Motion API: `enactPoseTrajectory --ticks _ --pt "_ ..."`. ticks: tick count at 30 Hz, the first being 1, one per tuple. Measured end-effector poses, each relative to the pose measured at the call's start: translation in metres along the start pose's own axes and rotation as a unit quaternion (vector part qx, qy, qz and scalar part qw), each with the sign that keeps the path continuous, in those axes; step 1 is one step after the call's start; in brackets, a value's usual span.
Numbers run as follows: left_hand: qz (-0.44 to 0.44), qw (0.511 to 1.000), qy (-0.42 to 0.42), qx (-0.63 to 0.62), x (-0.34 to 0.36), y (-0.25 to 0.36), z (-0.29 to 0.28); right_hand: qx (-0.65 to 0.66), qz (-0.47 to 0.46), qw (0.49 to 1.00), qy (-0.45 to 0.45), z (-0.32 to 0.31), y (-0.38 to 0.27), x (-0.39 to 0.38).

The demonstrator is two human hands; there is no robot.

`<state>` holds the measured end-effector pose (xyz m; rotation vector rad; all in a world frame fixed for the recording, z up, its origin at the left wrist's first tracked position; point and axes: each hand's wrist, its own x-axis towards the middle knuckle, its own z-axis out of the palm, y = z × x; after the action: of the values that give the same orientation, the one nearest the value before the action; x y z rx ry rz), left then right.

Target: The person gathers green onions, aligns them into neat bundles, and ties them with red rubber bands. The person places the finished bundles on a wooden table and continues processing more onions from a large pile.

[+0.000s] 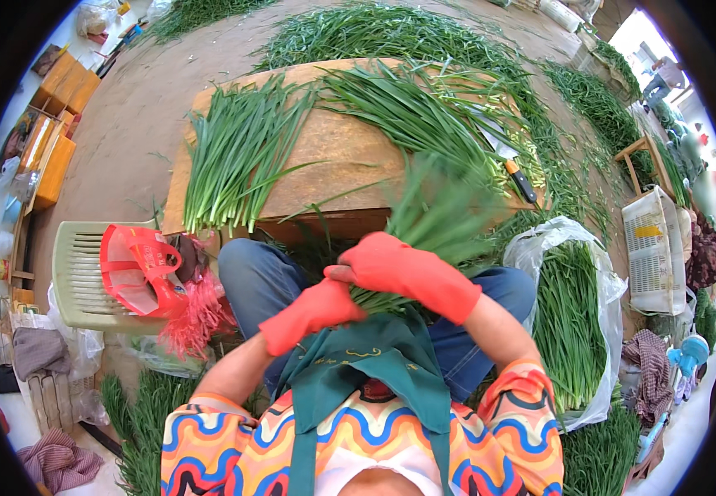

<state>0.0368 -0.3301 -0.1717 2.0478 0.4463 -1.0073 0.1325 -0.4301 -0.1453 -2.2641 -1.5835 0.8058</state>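
Observation:
My left hand [316,312], in a red rubber glove, grips the lower part of a bunch of long green leafy stalks [432,207] over my lap. My right hand [391,269], gloved alike, is closed on the same bunch just above it; the leaf tips are blurred by motion. In front of me a wooden board [349,149] bears a pile of stalks at the left [242,157], another at the right [399,107], and a knife with a black handle [520,181].
A pale green chair [89,281] at left holds a red bag [139,269] and pink strands [197,322]. A plastic sack of greens [573,331] is at right, beside a white crate [654,248]. Loose greens [374,33] cover floor beyond the board. Another person [663,74] is far right.

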Motion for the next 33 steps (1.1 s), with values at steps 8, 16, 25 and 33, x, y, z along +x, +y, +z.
enactPoseTrajectory --ticks 8,16,25,33 --pt "0.141 0.979 -0.01 0.148 -0.106 -0.045 -0.116 0.396 0.111 0.89 -0.198 0.033 0.045 -0.044" --pt "0.176 0.941 0.281 -0.068 -0.177 -0.041 -0.238 0.163 0.177 0.97 0.035 0.088 0.111 -0.026" --pt "0.205 0.854 0.184 -0.441 -0.08 -0.092 -0.289 0.239 0.157 0.943 0.173 0.079 0.043 0.09" --pt "0.241 0.858 0.081 -0.446 -0.084 -0.049 -0.253 0.328 -0.022 0.879 0.345 0.009 -0.032 0.18"
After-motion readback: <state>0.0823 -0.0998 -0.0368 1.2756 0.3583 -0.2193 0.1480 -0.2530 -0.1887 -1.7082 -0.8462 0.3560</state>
